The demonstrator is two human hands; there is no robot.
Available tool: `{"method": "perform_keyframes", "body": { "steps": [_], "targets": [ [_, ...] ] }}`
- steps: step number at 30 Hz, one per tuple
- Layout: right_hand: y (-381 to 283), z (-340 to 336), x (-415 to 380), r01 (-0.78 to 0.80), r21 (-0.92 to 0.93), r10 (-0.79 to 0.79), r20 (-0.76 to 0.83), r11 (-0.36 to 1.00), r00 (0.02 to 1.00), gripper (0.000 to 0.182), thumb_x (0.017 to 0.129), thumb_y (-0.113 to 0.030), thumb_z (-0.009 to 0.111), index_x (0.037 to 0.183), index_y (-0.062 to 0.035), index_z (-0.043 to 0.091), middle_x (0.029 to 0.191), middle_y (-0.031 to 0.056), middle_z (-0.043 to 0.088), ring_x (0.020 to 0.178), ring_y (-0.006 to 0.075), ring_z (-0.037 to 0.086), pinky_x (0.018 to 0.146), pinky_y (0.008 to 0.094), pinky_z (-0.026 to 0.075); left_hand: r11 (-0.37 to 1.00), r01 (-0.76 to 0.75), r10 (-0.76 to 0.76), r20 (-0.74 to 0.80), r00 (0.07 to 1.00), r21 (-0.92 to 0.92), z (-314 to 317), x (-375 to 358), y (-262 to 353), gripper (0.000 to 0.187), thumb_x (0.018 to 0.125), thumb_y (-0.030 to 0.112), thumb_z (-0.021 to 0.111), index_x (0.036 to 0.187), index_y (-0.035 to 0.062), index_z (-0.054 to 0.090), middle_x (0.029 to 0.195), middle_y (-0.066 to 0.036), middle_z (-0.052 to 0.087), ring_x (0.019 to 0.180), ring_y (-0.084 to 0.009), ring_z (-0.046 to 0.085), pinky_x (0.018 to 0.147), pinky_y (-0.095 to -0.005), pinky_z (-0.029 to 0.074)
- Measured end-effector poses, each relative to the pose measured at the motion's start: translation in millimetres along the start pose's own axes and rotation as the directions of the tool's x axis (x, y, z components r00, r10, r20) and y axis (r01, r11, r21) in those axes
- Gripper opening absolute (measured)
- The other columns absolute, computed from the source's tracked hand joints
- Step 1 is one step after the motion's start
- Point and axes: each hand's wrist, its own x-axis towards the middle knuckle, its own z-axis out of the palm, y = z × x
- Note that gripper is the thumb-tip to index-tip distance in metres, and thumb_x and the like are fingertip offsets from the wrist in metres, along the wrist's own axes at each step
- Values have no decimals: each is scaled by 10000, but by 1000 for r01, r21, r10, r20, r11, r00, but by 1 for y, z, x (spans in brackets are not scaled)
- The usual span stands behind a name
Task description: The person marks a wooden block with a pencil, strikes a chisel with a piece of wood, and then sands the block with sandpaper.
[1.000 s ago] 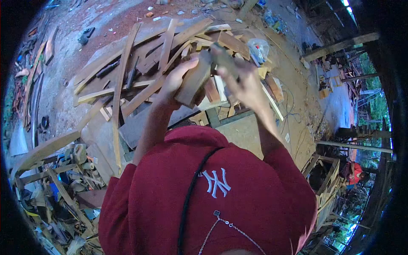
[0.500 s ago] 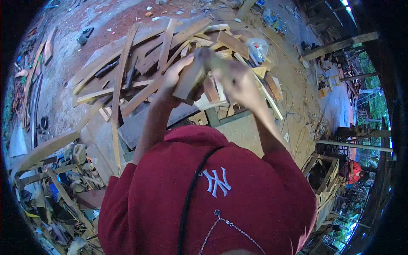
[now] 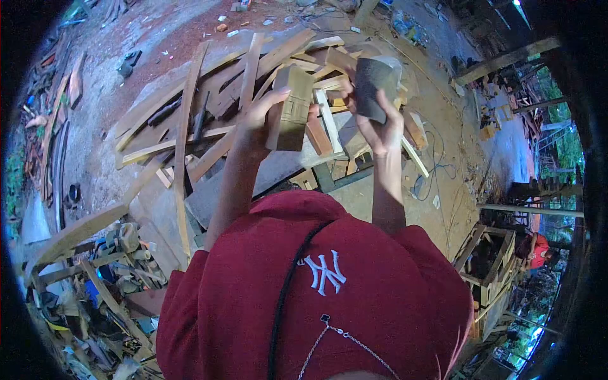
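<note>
My left hand (image 3: 267, 113) is wrapped round a wooden block (image 3: 295, 106), thumb on its near face and fingertips at its right edge. Carved lines in rectangles mark the block's front. To the right, my right hand (image 3: 384, 132) grips a dark grey piece of sandpaper (image 3: 373, 88), slightly curved, with the thumb on one side and fingers at its left edge. Block and sandpaper are apart, both held up above a heap of wood offcuts (image 3: 320, 136).
Long planks (image 3: 183, 139) lie over the wood pile on the dirt floor. A cable (image 3: 437, 152) runs along the ground at right. Scrap (image 3: 120, 285) is heaped at lower left. A wooden frame (image 3: 487, 259) stands at right, with a person in red (image 3: 538, 252) beyond it.
My right hand has moved away from the block to the right, with the sandpaper now spread in view. The block has turned upright, its carved face showing.
</note>
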Motion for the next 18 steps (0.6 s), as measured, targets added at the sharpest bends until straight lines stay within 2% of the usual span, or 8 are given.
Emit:
{"method": "perform_keyframes", "body": {
  "steps": [1, 4, 7, 8, 11, 13, 14, 18],
  "targets": [
    [-1, 2, -3, -10, -92, 6, -45, 996, 999, 464, 821, -259, 595, 1167, 17, 458, 1155, 148, 519, 1008, 231, 534, 852, 332, 421, 989, -47, 51, -26, 998, 140, -5, 4, -5, 523, 888, 347, 359, 1164, -94, 406, 1021, -254, 562, 894, -297, 597, 752, -391, 515],
    [-2, 2, -9, -11, -442, -40, -105, 897, 994, 367, 826, -200, 601, 1112, 9, 504, 1067, 107, 572, 919, 175, 563, 811, 305, 433, 993, 44, -59, -136, 989, -109, 7, -3, 4, 507, 906, 345, 292, 1169, -71, 414, 1038, -243, 566, 865, -315, 608, 748, -396, 514],
    [-7, 3, -11, 110, -846, -139, 43, 522, 989, 217, 852, -181, 581, 990, -15, 596, 936, 71, 626, 820, 125, 569, 766, 265, 427, 991, 76, -87, -101, 991, -112, 1, -3, 7, 500, 915, 383, 265, 1156, -19, 438, 1060, -220, 564, 849, -294, 617, 802, -375, 499],
    [-8, 8, -13, 229, -879, -182, 165, 419, 969, 184, 869, -152, 547, 960, -8, 617, 912, 67, 640, 751, 103, 523, 721, 256, 412, 994, 70, -77, -82, 994, -86, 1, -4, 8, 504, 913, 390, 268, 1156, -17, 438, 1046, -216, 570, 838, -292, 619, 778, -377, 508],
    [-11, 27, -10, 447, -859, -95, 438, 248, 894, 283, 848, -54, 505, 1124, -21, 558, 1086, 128, 601, 983, 223, 588, 863, 324, 438, 994, 101, -102, -18, 995, -49, 0, -7, 8, 534, 908, 416, 256, 1162, -18, 437, 1026, -216, 580, 817, -299, 622, 717, -395, 525],
    [-11, 41, -8, 518, -825, -78, 515, 224, 854, 367, 797, 28, 503, 1155, -40, 541, 1165, 137, 552, 1083, 256, 533, 906, 344, 421, 980, 184, -182, 36, 983, -70, 3, -8, 10, 579, 906, 439, 222, 1178, -26, 432, 1045, -231, 573, 820, -319, 617, 687, -424, 525],
    [-10, 47, -7, 578, -796, -93, 571, 183, 816, 381, 786, 41, 507, 1155, -44, 542, 1169, 134, 550, 1091, 259, 527, 904, 344, 425, 973, 193, -200, -39, 979, -129, 9, -11, 9, 494, 905, 400, 298, 1155, -4, 433, 880, -192, 606, 697, -276, 628, 588, -391, 550],
    [-5, 45, -4, 683, -730, 6, 683, 1, 730, 475, 717, 68, 528, 1168, -81, 543, 1173, 109, 549, 1113, 264, 505, 911, 338, 443, 992, 126, -124, -63, 990, 22, 10, -18, 16, 479, 885, 409, 367, 1158, 24, 447, 903, -146, 603, 723, -252, 623, 604, -374, 536]
  ]
}}
